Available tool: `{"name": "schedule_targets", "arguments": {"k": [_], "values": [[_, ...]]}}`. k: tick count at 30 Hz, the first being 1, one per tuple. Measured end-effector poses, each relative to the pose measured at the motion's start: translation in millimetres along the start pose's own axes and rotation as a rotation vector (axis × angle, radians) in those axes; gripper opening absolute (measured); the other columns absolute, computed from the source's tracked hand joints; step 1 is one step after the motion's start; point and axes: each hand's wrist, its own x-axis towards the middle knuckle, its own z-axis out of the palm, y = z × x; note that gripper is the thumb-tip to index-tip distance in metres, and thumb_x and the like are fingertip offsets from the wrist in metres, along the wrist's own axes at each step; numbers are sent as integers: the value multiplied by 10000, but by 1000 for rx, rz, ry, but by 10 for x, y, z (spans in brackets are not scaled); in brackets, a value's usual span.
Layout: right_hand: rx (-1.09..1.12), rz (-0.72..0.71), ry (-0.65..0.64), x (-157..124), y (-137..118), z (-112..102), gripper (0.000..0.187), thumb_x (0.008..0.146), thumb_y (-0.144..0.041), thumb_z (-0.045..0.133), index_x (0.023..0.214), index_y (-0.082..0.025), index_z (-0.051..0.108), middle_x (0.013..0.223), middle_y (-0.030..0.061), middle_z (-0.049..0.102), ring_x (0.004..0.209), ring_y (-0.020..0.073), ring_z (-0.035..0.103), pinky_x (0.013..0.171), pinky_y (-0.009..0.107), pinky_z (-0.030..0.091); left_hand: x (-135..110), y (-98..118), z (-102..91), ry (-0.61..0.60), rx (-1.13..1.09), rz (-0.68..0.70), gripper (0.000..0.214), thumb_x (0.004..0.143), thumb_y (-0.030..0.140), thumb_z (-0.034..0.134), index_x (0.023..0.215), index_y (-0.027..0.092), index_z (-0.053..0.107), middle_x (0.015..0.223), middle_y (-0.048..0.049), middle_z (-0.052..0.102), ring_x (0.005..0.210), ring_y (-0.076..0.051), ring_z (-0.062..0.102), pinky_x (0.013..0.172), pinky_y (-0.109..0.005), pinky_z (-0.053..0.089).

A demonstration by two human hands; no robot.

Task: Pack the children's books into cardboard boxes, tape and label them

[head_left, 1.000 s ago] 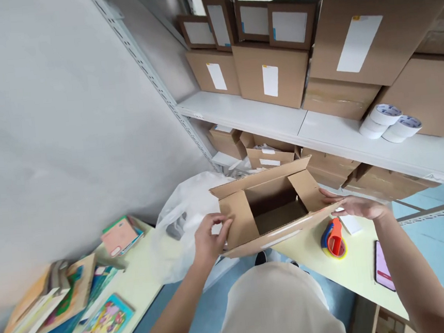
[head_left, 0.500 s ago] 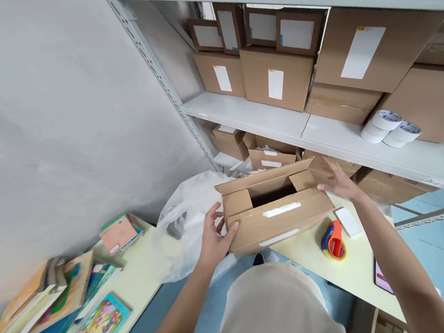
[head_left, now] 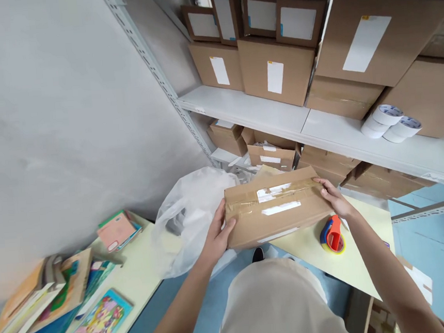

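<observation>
Box of oblong brown cardboard (head_left: 246, 224), taped face and white label strips showing: being held in front of the torso, between both hands. Left hand (head_left: 215, 241): thumb is pressing the near face, fingers are wrapping the left end, parted only by the cardboard. Right hand (head_left: 337, 200): fingers and thumb are gripping the upper right corner, closed around it. Red tape dispenser with blue and yellow (head_left: 333, 235): sitting on the pale yellow table (head_left: 310, 241), near the right forearm. Translucent white plastic bag (head_left: 194, 205): slumping near the box's left end.
</observation>
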Motion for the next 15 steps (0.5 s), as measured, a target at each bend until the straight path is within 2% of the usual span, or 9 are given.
{"name": "schedule_targets", "arguments": {"k": [3, 5, 7, 10, 12, 15], "values": [[170, 116, 104, -108, -132, 139, 649, 703, -761, 663, 1151, -296, 593, 1216, 57, 663, 1077, 289, 641, 922, 445, 526, 71, 180, 24, -40, 10, -13, 829, 872, 623, 533, 1576, 296, 243, 1661, -32, 233, 1527, -285, 217, 1247, -452, 222], [235, 183, 210, -220, -269, 192, 622, 707, -762, 656, 1107, -291, 595, 1160, 56, 683, 1028, 288, 654, 874, 438, 545, 153, 370, -5, -57, 22, -25, 846, 856, 632, 550, 1575, 283, 272, 1650, -19, 263, 1527, -286, 214, 1252, -434, 218], [264, 200, 278, -396, -417, 191, 591, 735, -740, 653, 1123, -297, 598, 1199, 56, 676, 1060, 290, 648, 884, 430, 544, 270, 581, -58, -102, 30, -22, 827, 849, 643, 556, 1557, 281, 329, 1632, -16, 307, 1518, -297, 243, 1250, -436, 223], [265, 163, 301, -729, -580, 135, 570, 781, -678, 661, 1218, -319, 589, 1306, 46, 637, 1145, 285, 623, 952, 424, 524, 502, 833, -88, -210, 26, -29, 786, 865, 652, 532, 1545, 301, 353, 1614, -19, 348, 1485, -309, 324, 1226, -465, 274], [248, 154, 313, -930, -597, 117, 574, 802, -649, 659, 1270, -330, 571, 1338, 44, 620, 1177, 282, 609, 991, 432, 508, 674, 901, -21, -277, 32, -31, 780, 871, 632, 540, 1550, 304, 338, 1608, -29, 362, 1466, -307, 361, 1205, -467, 314], [203, 154, 373, -1104, -458, 174, 566, 818, -617, 657, 1299, -335, 556, 1377, 44, 590, 1211, 275, 583, 1042, 454, 477, 915, 838, 190, -371, 57, -15, 799, 867, 568, 590, 1565, 328, 285, 1601, -27, 377, 1453, -277, 389, 1192, -439, 339]]}}
